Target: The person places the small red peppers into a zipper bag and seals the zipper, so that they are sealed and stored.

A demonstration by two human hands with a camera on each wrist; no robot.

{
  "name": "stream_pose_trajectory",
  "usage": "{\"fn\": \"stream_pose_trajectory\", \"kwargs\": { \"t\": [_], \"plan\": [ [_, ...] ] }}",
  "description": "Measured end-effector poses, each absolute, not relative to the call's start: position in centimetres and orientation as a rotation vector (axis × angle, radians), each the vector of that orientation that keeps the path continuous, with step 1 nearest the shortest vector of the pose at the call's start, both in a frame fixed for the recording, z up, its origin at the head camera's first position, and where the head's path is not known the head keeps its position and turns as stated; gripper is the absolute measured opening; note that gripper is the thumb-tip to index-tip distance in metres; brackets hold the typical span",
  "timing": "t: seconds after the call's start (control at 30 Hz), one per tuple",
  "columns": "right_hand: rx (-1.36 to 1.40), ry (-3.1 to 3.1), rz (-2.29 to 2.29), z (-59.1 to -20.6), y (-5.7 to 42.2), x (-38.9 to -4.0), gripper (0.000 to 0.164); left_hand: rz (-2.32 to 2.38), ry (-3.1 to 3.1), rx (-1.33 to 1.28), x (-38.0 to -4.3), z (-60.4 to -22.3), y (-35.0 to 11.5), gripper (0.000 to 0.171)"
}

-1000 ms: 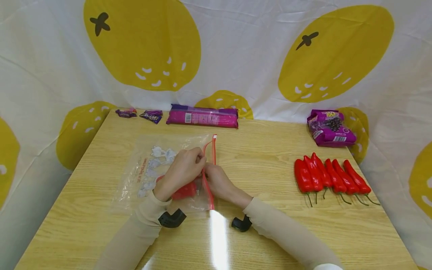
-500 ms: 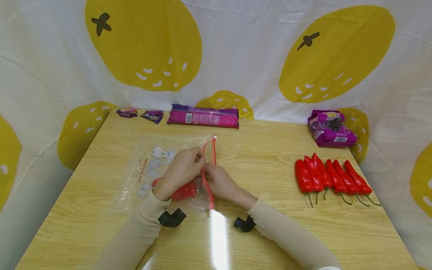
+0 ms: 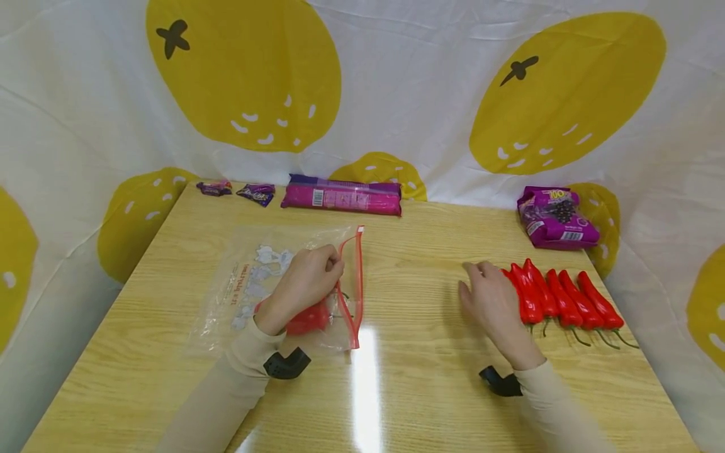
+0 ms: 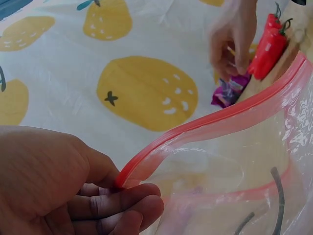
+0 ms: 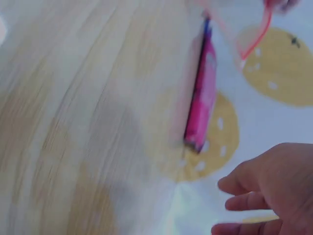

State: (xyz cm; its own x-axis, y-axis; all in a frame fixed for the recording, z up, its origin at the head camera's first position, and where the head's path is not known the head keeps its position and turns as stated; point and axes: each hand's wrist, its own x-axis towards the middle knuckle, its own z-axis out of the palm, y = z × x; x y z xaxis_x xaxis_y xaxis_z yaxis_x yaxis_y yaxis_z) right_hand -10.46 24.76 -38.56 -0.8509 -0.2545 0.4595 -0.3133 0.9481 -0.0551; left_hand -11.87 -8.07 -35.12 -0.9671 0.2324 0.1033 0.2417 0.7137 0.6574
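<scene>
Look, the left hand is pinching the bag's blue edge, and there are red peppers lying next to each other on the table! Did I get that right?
Almost! The edge of the bag is red, not blue, as the left wrist view shows. The left hand is pinching it, and red peppers do lie next to each other on the table.

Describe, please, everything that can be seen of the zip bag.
The zip bag looks like clear, crinkled plastic with red lettering, whitish figures and a red zip strip along its mouth. It lies on the wooden table, left of centre, mouth open toward the right. The person's left hand pinches the mouth's edge. Red peppers lie inside, their stems toward the opening.
</scene>
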Motion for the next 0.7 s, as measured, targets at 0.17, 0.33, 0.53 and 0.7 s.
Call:
{"fn": "stream_pose_trajectory", "kwargs": {
  "t": [0.17, 0.33, 0.53, 0.7],
  "plan": [
    [0.123, -2.644, 0.001, -39.1, 28.8, -9.6, 0.025, -1.125, -2.898, -0.4, -11.8, -35.1, -8.1, 0.011],
    [-0.012, -2.735, -0.091, -39.5, 30.0, -8.9, 0.03, -1.097, -2.884, -0.416, -11.9, -35.2, -8.2, 0.011],
    [-0.075, -2.83, -0.113, -40.1, 30.7, -8.7, 0.03, -1.118, -2.899, -0.405, -11.9, -35.3, -8.1, 0.011],
    [-0.06, -2.801, -0.148, -40.3, 30.8, -8.6, 0.03, -1.111, -2.889, -0.417, -12.0, -35.3, -8.1, 0.011]
  ]
}}
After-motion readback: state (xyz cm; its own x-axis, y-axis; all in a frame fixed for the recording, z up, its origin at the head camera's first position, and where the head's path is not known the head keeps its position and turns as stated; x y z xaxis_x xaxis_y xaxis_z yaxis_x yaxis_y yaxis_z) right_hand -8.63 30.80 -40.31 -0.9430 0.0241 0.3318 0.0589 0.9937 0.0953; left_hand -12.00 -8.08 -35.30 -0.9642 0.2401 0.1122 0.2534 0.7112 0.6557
